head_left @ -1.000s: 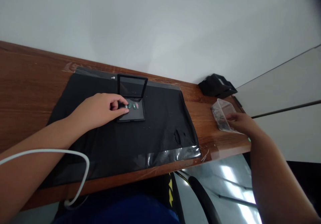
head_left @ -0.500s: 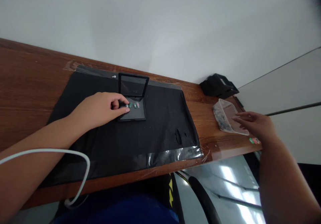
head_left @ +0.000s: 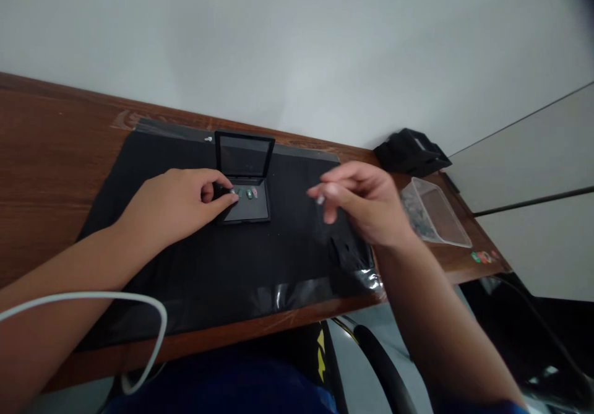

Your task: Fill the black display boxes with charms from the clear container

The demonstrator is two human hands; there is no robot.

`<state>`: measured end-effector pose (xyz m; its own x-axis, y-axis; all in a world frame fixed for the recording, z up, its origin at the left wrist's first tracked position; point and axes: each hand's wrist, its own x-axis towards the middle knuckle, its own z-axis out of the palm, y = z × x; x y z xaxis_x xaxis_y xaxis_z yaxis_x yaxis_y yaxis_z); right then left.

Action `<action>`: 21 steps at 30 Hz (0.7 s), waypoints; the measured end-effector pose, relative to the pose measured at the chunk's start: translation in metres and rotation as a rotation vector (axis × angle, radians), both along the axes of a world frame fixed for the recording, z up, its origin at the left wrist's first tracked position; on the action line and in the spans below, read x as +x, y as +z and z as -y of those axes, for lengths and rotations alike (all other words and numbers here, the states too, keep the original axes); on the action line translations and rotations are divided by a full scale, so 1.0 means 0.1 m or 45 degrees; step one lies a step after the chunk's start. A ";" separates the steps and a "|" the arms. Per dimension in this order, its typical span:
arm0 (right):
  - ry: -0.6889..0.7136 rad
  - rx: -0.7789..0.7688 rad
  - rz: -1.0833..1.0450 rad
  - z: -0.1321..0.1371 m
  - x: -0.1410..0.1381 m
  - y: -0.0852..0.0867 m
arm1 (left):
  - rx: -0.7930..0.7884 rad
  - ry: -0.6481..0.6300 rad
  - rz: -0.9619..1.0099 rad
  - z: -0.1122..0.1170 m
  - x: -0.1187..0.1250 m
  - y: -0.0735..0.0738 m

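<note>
While the left hand (head_left: 183, 198), grip unclear, covers nine o'clock on the case (head_left: 253, 211), the right hand (head_left: 364, 203) pinches a white piece (head_left: 320, 200). Gentle pressure should suffice.

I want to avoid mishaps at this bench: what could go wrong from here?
The small pale piece in the right hand could slip onto the black mat. The left hand, close against the row of small pieces in the open case, might nudge them. The white cable looping across the view of the left forearm could snag.
</note>
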<state>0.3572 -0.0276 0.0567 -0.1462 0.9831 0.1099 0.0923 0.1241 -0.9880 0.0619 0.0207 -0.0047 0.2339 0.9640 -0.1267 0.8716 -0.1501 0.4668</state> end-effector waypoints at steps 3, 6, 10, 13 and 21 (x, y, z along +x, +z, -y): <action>0.230 -0.094 -0.132 -0.24 -0.31 -0.12 | 0.017 0.044 -0.016 0.02 0.01 0.06; 0.290 -0.171 -0.213 -0.39 -0.45 -0.23 | 0.033 0.043 0.043 0.02 0.01 0.09; 0.320 -0.222 -0.300 -0.47 -0.49 -0.37 | 0.102 -0.042 0.206 0.05 0.02 0.08; 0.344 -0.235 -0.317 -0.46 -0.48 -0.44 | 0.219 -0.138 0.352 0.11 0.05 0.07; 0.318 -0.199 -0.360 -0.35 -0.45 -0.42 | 0.747 -0.368 0.689 0.24 0.17 0.06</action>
